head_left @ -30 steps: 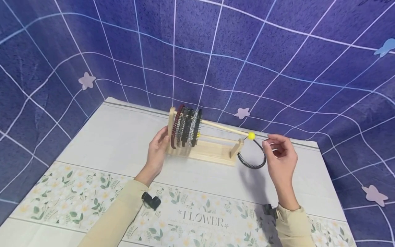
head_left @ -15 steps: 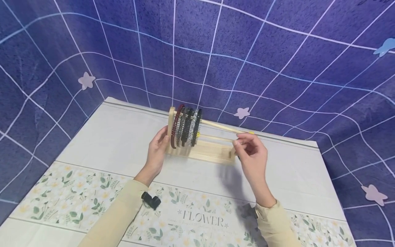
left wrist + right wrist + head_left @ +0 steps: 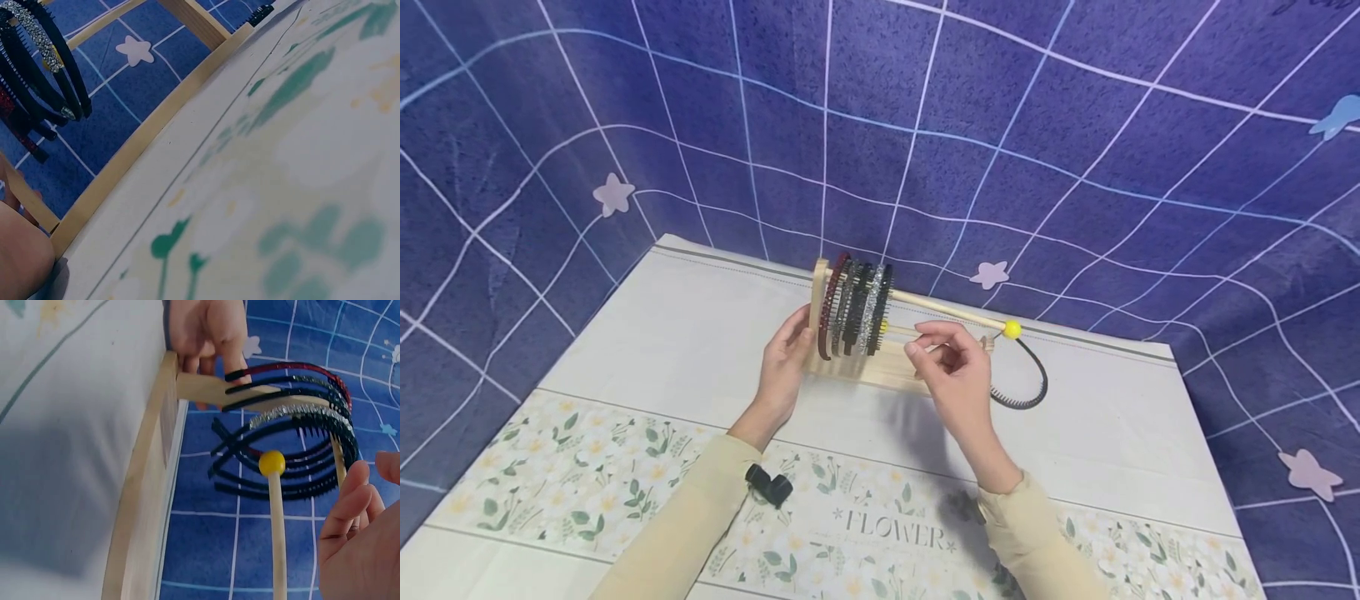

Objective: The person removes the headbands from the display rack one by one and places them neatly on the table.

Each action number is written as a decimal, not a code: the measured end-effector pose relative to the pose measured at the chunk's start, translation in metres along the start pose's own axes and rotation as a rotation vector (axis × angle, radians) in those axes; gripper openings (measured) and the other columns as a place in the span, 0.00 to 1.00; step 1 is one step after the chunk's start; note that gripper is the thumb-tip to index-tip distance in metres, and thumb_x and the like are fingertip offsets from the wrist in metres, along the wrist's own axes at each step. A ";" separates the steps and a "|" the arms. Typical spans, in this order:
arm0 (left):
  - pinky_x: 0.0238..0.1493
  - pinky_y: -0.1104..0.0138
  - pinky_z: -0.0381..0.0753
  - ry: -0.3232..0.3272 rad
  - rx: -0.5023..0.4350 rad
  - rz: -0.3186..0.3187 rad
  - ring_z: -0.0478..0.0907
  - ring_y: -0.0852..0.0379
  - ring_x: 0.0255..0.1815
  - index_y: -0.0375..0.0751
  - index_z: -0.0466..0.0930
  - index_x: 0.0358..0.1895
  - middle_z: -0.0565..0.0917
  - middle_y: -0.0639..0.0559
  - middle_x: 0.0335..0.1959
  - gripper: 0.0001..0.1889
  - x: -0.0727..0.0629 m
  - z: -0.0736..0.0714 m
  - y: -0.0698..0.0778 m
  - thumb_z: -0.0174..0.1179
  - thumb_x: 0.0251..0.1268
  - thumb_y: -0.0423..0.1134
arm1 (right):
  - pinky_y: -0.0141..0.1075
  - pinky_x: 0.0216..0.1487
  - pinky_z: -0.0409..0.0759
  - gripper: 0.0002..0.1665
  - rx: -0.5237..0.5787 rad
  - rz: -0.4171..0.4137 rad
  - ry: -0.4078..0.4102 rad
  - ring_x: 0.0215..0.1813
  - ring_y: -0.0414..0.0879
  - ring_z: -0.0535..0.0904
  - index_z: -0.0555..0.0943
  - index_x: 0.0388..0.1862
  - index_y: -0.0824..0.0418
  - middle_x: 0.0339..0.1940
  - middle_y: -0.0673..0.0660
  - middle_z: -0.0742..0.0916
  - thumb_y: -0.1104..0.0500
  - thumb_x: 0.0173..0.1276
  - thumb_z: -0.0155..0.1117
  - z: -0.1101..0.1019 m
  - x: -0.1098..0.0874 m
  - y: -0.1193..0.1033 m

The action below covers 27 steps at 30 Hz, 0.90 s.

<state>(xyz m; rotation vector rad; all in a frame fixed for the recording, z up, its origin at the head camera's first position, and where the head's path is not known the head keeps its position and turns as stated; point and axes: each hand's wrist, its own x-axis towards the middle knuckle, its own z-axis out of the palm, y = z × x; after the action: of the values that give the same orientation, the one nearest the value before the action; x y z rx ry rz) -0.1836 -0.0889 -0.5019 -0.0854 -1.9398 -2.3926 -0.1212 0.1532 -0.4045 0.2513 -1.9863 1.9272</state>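
**Headbands bunched left, one apart at right**

Your headbands [image 3: 853, 308] hang round the upper rod [image 3: 951, 308] of the wooden rack [image 3: 891, 364], beside its left upright [image 3: 817, 304]; that gathering looks mostly done. A lone black headband [image 3: 1019, 405] loops at the right end, seemingly left over; its support is unclear. Your left hand [image 3: 781, 375] grips the left upright. Your right hand [image 3: 955, 367], loosely curled near the lower rod [image 3: 277, 531], holds nothing visible.
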 end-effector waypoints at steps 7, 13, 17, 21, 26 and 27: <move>0.88 0.55 0.67 -0.012 -0.008 0.004 0.65 0.44 0.86 0.37 0.62 0.87 0.68 0.41 0.86 0.28 0.001 -0.001 -0.001 0.52 0.92 0.36 | 0.27 0.26 0.83 0.20 0.000 0.030 -0.023 0.25 0.39 0.83 0.86 0.58 0.70 0.41 0.64 0.91 0.72 0.69 0.78 0.018 0.001 0.007; 0.88 0.55 0.66 -0.015 -0.007 0.000 0.64 0.45 0.86 0.37 0.62 0.87 0.67 0.43 0.87 0.29 0.002 -0.002 -0.001 0.52 0.92 0.37 | 0.30 0.28 0.88 0.23 0.015 0.049 -0.041 0.25 0.38 0.83 0.84 0.61 0.69 0.45 0.69 0.91 0.73 0.68 0.78 0.030 0.001 0.013; 0.88 0.54 0.67 -0.020 -0.001 0.000 0.64 0.45 0.86 0.37 0.62 0.87 0.67 0.43 0.87 0.29 0.001 -0.002 -0.001 0.51 0.92 0.38 | 0.29 0.28 0.87 0.24 0.023 0.068 -0.046 0.26 0.37 0.84 0.84 0.62 0.69 0.46 0.67 0.91 0.72 0.68 0.79 0.035 0.002 0.014; 0.88 0.56 0.67 -0.028 0.026 -0.007 0.64 0.47 0.86 0.39 0.62 0.88 0.67 0.45 0.87 0.28 0.000 -0.002 0.000 0.50 0.93 0.40 | 0.26 0.26 0.83 0.26 0.035 0.081 -0.046 0.26 0.36 0.83 0.84 0.63 0.69 0.45 0.64 0.90 0.73 0.67 0.79 0.038 0.003 0.014; 0.87 0.58 0.68 -0.027 0.032 -0.011 0.65 0.48 0.86 0.41 0.62 0.88 0.68 0.46 0.87 0.28 0.000 -0.002 0.000 0.50 0.93 0.40 | 0.25 0.27 0.82 0.26 0.043 0.094 -0.045 0.26 0.37 0.82 0.84 0.62 0.70 0.43 0.64 0.91 0.75 0.65 0.79 0.041 0.004 0.014; 0.87 0.58 0.68 -0.027 0.031 -0.011 0.65 0.48 0.86 0.41 0.62 0.88 0.68 0.46 0.87 0.28 0.000 -0.002 -0.001 0.50 0.93 0.40 | 0.25 0.27 0.82 0.27 0.038 0.099 -0.044 0.27 0.36 0.82 0.84 0.62 0.70 0.43 0.64 0.91 0.75 0.65 0.79 0.042 0.004 0.015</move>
<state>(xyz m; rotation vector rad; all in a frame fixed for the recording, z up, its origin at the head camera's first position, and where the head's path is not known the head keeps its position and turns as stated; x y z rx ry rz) -0.1841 -0.0909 -0.5029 -0.1065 -1.9925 -2.3796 -0.1357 0.1129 -0.4168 0.2110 -2.0269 2.0387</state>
